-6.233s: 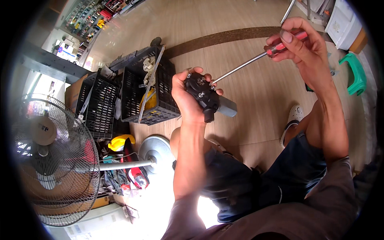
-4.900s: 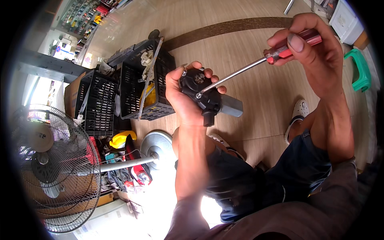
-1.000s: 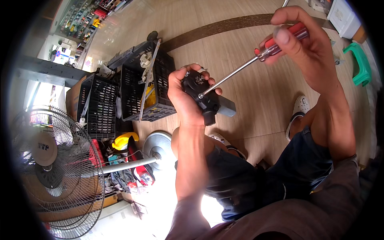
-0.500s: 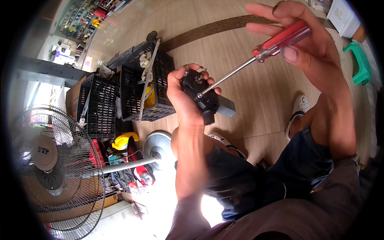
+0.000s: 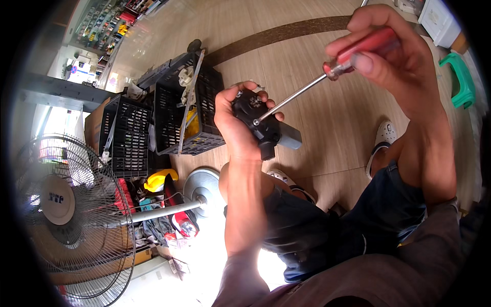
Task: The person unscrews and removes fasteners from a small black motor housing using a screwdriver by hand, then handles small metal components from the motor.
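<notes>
While your left hand clasps the black-and-grey motor-like unit over the floor, your right hand grips the red-handled screwdriver, tip meeting a small fastener: line up squarely, press firmly, turn smoothly!

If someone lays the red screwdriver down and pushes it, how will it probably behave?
The screwdriver should stay stiff: its shaft looks like straight, shiny metal. Its rounded handle suggests it might roll, and the handle's glossy surface may feel slippery.
</notes>
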Motion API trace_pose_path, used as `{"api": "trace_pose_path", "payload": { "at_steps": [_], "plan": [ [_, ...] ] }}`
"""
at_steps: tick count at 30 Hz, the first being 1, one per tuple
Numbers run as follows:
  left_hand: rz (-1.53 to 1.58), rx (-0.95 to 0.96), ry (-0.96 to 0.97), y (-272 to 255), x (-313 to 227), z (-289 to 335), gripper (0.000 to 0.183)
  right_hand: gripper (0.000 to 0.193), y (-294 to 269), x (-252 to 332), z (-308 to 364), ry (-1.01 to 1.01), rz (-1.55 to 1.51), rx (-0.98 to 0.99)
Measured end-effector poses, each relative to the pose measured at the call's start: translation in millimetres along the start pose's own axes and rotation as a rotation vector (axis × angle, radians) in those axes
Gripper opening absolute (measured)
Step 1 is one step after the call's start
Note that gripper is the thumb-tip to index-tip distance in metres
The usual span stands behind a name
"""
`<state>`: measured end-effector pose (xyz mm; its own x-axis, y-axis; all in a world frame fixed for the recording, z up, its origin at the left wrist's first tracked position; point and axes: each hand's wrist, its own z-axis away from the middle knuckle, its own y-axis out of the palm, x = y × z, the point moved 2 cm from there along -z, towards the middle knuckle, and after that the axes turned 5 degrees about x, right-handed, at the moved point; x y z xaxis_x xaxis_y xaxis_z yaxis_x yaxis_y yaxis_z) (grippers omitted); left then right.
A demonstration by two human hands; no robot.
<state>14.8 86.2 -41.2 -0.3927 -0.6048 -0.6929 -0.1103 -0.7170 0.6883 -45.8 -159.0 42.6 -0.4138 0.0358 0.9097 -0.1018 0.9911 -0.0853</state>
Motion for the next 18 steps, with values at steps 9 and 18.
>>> {"api": "trace_pose_path", "payload": {
  "at_steps": [9, 18],
  "plan": [
    [-0.007, -0.015, 0.013, -2.9, -2.0, 1.1, 0.034, 0.028, 11.8, 7.6, -3.5, 0.038, -0.053, -0.058],
    [0.005, -0.019, 0.003, -3.2, -0.4, -0.4, 0.035, 0.031, 35.3, 43.9, -18.3, 0.326, 0.020, -0.230]
  ]
}}
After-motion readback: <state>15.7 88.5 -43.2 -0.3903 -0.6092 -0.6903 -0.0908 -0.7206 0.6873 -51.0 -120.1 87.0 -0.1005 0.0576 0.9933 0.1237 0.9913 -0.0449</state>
